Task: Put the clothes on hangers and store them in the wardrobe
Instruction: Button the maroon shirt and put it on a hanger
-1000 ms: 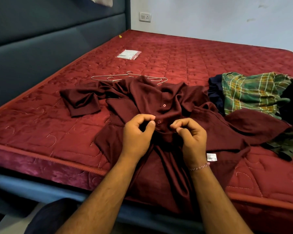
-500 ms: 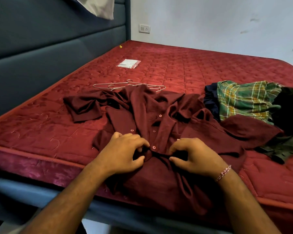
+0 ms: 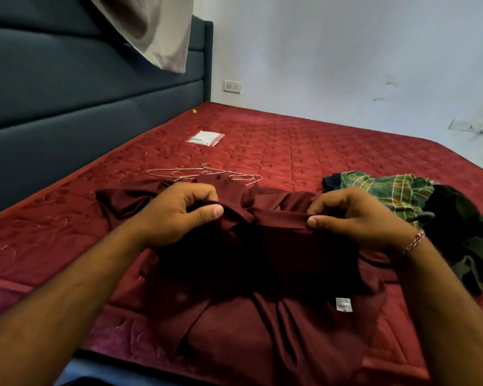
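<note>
While no garment is on a hanger yet: the task looks to be at its very start, with every step of hanging and storing still ahead
Maroon shirt (image 3: 262, 324): lies crumpled at the near edge of the red mattress (image 3: 332, 151), one stretch of its fabric lifted and pulled taut between the two hands; a white label shows on its lower right
Left hand (image 3: 176, 215): fingers curled, thumb pinching a fold of the maroon shirt
Right hand (image 3: 360, 218): likewise curled, pinching the other end of the same fold
Wire hangers (image 3: 207, 174): a small bunch lying flat on the mattress just beyond the shirt, untouched, none threaded into cloth
Other clothes: a green plaid garment (image 3: 385, 190) and a dark green one (image 3: 463, 232) heaped to the right, not yet handled
Wardrobe: not in view
Left to do, as I judge it: straighten this shirt, slip a hanger in, carry it off, then repeat for the heap
</note>
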A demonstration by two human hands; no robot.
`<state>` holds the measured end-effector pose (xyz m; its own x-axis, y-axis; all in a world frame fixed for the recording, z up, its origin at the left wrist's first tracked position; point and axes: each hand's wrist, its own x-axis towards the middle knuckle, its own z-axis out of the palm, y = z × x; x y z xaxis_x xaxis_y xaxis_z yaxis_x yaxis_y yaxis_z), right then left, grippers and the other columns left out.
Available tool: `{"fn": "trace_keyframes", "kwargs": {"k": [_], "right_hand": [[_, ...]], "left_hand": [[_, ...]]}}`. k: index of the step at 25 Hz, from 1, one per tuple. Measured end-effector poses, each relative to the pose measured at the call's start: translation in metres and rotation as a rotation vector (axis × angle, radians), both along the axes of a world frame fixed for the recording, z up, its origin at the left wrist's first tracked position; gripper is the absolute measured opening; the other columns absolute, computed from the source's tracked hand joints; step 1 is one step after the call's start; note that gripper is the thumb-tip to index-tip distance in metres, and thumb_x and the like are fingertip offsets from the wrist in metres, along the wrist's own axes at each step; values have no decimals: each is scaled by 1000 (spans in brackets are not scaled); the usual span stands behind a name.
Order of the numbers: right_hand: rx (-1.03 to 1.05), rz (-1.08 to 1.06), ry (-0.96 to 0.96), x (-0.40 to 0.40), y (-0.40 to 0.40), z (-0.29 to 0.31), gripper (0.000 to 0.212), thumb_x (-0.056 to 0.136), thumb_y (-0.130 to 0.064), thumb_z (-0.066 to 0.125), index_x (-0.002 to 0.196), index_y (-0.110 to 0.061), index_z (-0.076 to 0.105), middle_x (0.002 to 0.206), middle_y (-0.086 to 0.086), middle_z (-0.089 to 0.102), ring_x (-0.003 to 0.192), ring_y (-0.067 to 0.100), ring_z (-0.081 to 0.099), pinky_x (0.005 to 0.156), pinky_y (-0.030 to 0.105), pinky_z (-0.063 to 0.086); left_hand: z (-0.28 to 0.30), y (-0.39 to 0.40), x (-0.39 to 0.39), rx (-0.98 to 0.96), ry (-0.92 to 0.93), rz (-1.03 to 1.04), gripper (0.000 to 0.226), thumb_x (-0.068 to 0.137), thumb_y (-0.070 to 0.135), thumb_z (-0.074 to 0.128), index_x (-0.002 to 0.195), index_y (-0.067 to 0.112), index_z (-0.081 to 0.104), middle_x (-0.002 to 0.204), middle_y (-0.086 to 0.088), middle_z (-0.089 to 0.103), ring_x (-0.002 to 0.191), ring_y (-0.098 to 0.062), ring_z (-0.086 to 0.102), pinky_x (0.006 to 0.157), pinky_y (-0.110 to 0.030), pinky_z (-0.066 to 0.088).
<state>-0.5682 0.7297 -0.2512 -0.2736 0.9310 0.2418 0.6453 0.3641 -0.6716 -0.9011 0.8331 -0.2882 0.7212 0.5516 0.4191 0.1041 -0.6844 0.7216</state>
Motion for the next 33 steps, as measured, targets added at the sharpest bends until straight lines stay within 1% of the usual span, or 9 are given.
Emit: {"fn": "trace_keyframes", "kwargs": {"k": [2,6,8,10,13,17,20,23,33], "right_hand": [[-108,37,134,11,4,10,7,87,-12,74,84,-6,75,80,11,72,73,19,66,66,26,53],[-460,5,73,27,32,37,9,87,-7,74,80,-2,72,73,11,65,66,16,61,59,22,49],[-244,-389,-137,24,75,59,15,89,-18,78,79,-7,74,74,8,71,73,20,69,62,24,49],[281,-860,-227,11,113,82,19,89,-32,75,85,-14,74,86,10,75,90,30,71,72,30,49],[598,-930,-226,-15,128,82,20,91,-38,69,90,-18,72,93,8,74,91,32,67,79,36,52],[167,-736,-115,-37,115,-11,18,86,-26,75,71,-18,70,69,-1,71,70,20,68,69,32,57],[-198,-608,482,-69,89,-99,25,90,-12,74,66,-14,67,53,0,60,49,17,54,47,27,46],[-253,-596,869,-89,65,-152,19,92,-8,73,74,-8,68,61,11,60,52,17,52,45,23,43],[-69,-449,779,-99,48,-166,9,88,-3,76,84,-6,69,64,-2,61,52,12,53,49,22,46]], "left_hand": [[16,14,-1,-241,-76,-77,16,94,15,71,80,22,72,75,5,66,68,-5,59,65,-17,48],[56,74,3,-356,324,-193,15,90,4,73,104,5,78,105,-17,75,94,-20,68,89,-31,54],[74,109,37,46,351,174,15,93,8,72,102,18,80,102,-7,78,93,-16,71,88,-33,53],[96,119,79,469,76,659,19,94,20,62,103,24,78,100,-3,78,93,-27,73,84,-39,56],[93,108,107,580,-175,774,31,88,20,53,109,24,76,104,-2,78,97,-29,71,85,-41,58],[-5,67,108,158,-274,729,27,81,15,61,97,21,82,98,4,78,93,-12,71,89,-29,55],[-94,27,107,-224,-353,901,7,83,18,76,80,16,82,80,5,78,78,-8,72,73,-26,53],[-136,10,103,-431,-375,798,10,85,10,79,91,18,81,80,7,75,75,-6,69,71,-21,52],[-146,-1,95,-576,-515,623,20,84,8,82,95,25,78,92,4,80,92,-10,75,84,-22,58]]}}
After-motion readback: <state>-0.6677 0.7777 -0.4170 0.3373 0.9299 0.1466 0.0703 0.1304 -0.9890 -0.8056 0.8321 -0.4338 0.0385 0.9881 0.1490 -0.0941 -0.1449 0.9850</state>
